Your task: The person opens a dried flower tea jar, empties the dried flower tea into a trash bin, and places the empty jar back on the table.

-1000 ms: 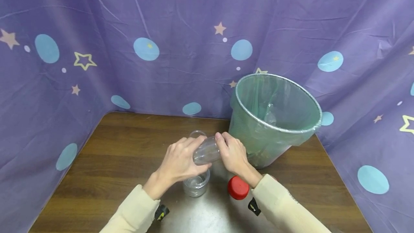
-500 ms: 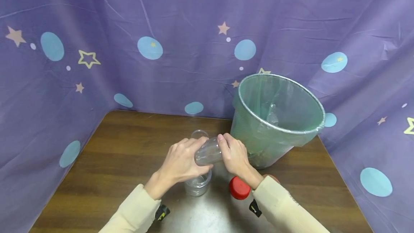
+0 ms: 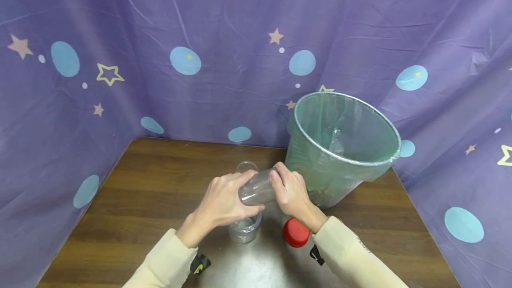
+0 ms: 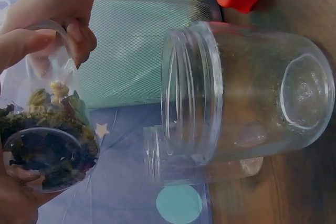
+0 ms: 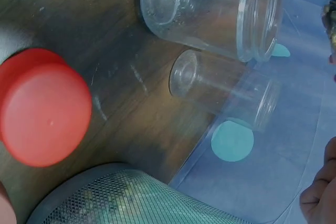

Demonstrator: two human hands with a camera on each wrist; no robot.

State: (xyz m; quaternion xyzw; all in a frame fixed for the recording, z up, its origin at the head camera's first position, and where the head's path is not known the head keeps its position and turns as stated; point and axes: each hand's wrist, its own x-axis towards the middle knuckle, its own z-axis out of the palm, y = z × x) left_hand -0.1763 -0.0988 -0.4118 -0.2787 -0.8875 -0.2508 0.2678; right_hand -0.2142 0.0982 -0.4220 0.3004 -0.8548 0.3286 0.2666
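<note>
Both hands hold a clear jar (image 3: 258,189) tilted above the table. My left hand (image 3: 222,199) grips its base end, fingers over the top and thumb beneath. At its other end, my right hand (image 3: 291,192) grips around the mouth. Dark dried leaves (image 4: 44,150) with a few pale bits lie inside toward the base, as the left wrist view shows. Under the left hand, a wide screw-neck jar (image 3: 245,231) stands upright and uncapped. Behind it stands a narrower clear jar (image 5: 210,82), also without a lid.
A mesh wastebasket (image 3: 320,172) lined with a green bag stands at the right, close to my right hand. A red lid (image 3: 296,233) lies near my right forearm, and more red shows beside it in the right wrist view. A purple patterned curtain (image 3: 224,57) encloses the table.
The held jar rocks slightly in place, and my right thumb and fingers shift a little on its mouth end. The head view moves slightly. Jars, lid and basket stay put.
</note>
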